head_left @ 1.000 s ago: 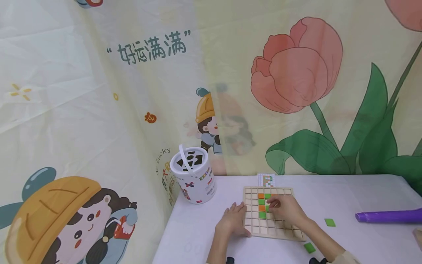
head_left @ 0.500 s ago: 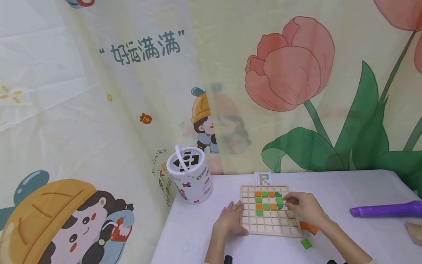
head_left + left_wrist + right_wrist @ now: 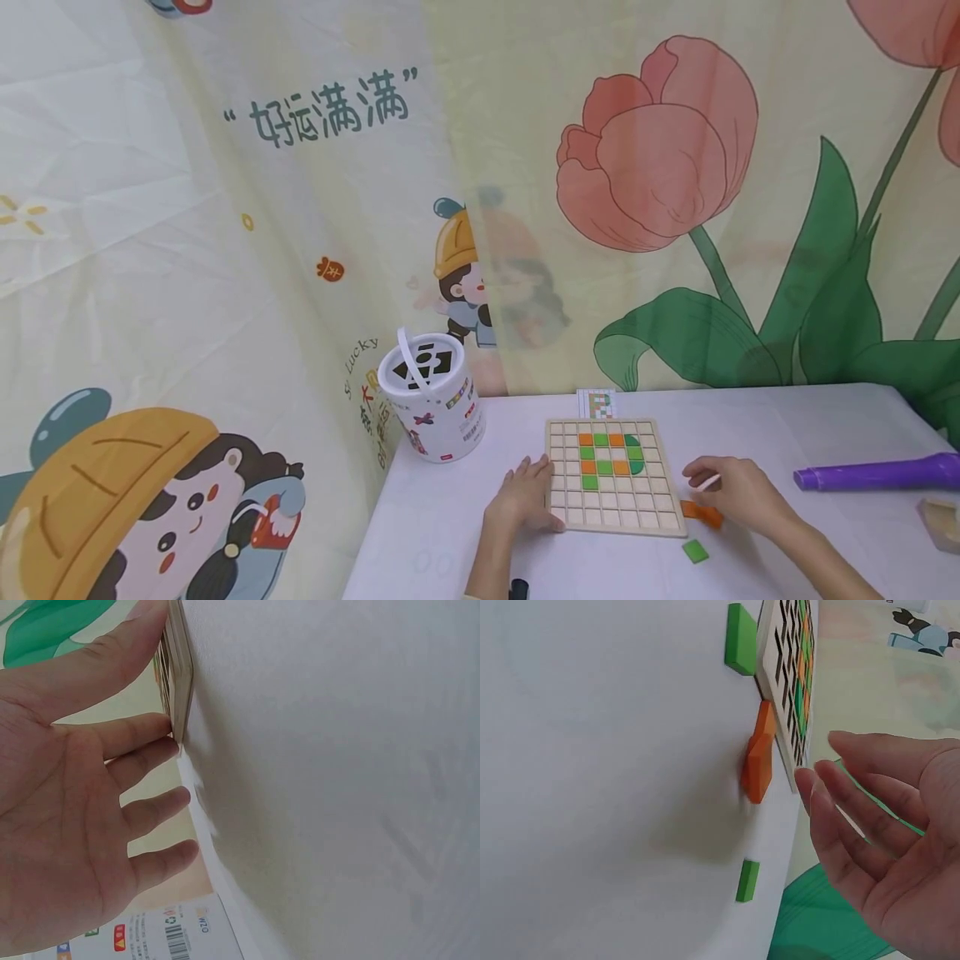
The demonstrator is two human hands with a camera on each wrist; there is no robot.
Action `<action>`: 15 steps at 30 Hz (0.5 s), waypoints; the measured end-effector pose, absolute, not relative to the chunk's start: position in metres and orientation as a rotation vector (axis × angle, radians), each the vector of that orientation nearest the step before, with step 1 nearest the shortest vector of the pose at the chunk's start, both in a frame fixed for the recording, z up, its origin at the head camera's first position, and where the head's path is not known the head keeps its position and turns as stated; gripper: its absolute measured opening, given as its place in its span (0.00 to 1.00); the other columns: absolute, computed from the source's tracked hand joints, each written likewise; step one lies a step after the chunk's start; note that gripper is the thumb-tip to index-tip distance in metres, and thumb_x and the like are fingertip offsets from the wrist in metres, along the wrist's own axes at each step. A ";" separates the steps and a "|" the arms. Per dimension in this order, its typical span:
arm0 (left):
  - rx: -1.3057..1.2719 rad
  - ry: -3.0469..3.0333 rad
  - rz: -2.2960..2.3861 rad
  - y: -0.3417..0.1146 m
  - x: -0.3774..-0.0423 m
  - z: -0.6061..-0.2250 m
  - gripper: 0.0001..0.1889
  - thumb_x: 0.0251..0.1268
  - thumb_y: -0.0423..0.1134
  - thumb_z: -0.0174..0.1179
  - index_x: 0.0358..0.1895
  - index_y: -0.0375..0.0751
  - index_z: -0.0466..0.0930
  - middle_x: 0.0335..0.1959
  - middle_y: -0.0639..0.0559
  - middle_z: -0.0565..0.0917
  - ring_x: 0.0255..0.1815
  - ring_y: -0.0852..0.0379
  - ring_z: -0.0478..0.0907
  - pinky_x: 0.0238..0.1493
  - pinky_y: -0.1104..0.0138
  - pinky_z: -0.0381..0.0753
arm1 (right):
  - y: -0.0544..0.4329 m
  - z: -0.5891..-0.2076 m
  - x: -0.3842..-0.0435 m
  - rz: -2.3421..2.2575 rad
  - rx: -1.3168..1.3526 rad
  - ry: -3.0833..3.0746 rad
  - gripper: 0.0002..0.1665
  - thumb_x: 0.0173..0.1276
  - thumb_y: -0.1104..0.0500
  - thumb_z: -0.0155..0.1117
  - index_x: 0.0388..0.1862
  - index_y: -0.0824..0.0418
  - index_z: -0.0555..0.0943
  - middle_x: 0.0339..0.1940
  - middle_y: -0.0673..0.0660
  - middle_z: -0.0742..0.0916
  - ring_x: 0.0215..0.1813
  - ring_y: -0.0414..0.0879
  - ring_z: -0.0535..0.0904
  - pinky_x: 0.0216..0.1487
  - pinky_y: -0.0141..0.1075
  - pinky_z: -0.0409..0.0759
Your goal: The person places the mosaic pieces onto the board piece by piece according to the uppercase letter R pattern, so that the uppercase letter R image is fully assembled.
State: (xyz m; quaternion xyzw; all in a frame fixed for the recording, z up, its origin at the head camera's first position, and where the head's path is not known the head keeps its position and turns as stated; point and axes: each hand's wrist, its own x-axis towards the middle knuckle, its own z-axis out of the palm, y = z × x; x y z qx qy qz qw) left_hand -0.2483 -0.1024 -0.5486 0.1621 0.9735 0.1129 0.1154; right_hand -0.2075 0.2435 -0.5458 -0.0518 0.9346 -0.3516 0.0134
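Observation:
A wooden grid board [image 3: 622,504] lies on the white table, with orange, light green and dark green rounded tiles [image 3: 611,443] set in its upper middle cells. Against the board's left edge rests my left hand [image 3: 522,496]; the left wrist view shows its fingers [image 3: 154,817] spread and the thumb along the board's side. My right hand [image 3: 742,493] hovers right of the board, holding nothing, fingers loosely bent in the right wrist view. Below it lie loose orange tiles [image 3: 759,769]. One green tile [image 3: 695,551] lies near the board's lower right corner; another green tile [image 3: 748,881] sits farther right.
A small pattern card [image 3: 597,404] lies behind the board. To the left stands a white bucket [image 3: 442,417] with a shape-cut lid and handle. At the right are a purple tube-like object [image 3: 870,475] and a wooden block [image 3: 941,523]. A printed curtain hangs behind the table.
My right hand has moved off the board to the right, uncovering the orange, green and rounded tiles in the grid. The left hand has stayed at the board's edge. The view has shifted slightly.

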 end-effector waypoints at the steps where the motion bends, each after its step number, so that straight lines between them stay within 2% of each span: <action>1: 0.472 2.851 0.332 -0.103 -0.248 -0.548 0.53 0.46 0.53 0.83 0.78 0.46 0.68 0.81 0.53 0.67 0.83 0.45 0.59 0.81 0.47 0.61 | 0.246 -0.547 -0.206 -1.086 -0.159 2.895 0.17 0.58 0.69 0.76 0.48 0.62 0.88 0.37 0.49 0.89 0.38 0.46 0.85 0.38 0.40 0.88; 5: 0.475 2.856 0.315 -0.103 -0.247 -0.547 0.53 0.48 0.54 0.82 0.79 0.47 0.67 0.82 0.54 0.65 0.83 0.47 0.58 0.81 0.48 0.59 | 0.255 -0.555 -0.202 -1.039 -0.162 2.871 0.20 0.53 0.70 0.79 0.46 0.61 0.88 0.39 0.50 0.89 0.40 0.46 0.84 0.41 0.41 0.88; 9: 0.496 2.864 0.321 -0.104 -0.248 -0.548 0.53 0.48 0.54 0.82 0.79 0.46 0.67 0.81 0.53 0.66 0.83 0.45 0.59 0.81 0.47 0.61 | 0.261 -0.561 -0.199 -0.979 -0.167 2.881 0.21 0.50 0.69 0.81 0.44 0.59 0.89 0.38 0.49 0.89 0.41 0.47 0.83 0.47 0.50 0.87; 11: 0.499 2.852 0.323 -0.105 -0.248 -0.547 0.53 0.48 0.54 0.82 0.79 0.45 0.67 0.81 0.53 0.66 0.83 0.45 0.59 0.80 0.46 0.61 | 0.263 -0.564 -0.197 -0.964 -0.163 2.880 0.20 0.50 0.69 0.81 0.43 0.60 0.89 0.37 0.49 0.89 0.41 0.47 0.82 0.47 0.52 0.86; 13: 0.496 2.845 0.311 -0.105 -0.248 -0.547 0.53 0.48 0.54 0.82 0.79 0.45 0.67 0.82 0.53 0.65 0.83 0.45 0.59 0.80 0.47 0.61 | 0.264 -0.566 -0.196 -0.968 -0.152 2.880 0.20 0.50 0.70 0.81 0.43 0.61 0.89 0.37 0.49 0.89 0.40 0.47 0.82 0.46 0.50 0.87; 15: 0.491 2.844 0.302 -0.105 -0.247 -0.546 0.53 0.47 0.55 0.82 0.79 0.45 0.67 0.82 0.53 0.65 0.83 0.46 0.59 0.80 0.47 0.61 | 0.264 -0.566 -0.195 -0.978 -0.151 2.894 0.21 0.49 0.70 0.81 0.44 0.61 0.89 0.36 0.48 0.88 0.39 0.46 0.82 0.43 0.45 0.86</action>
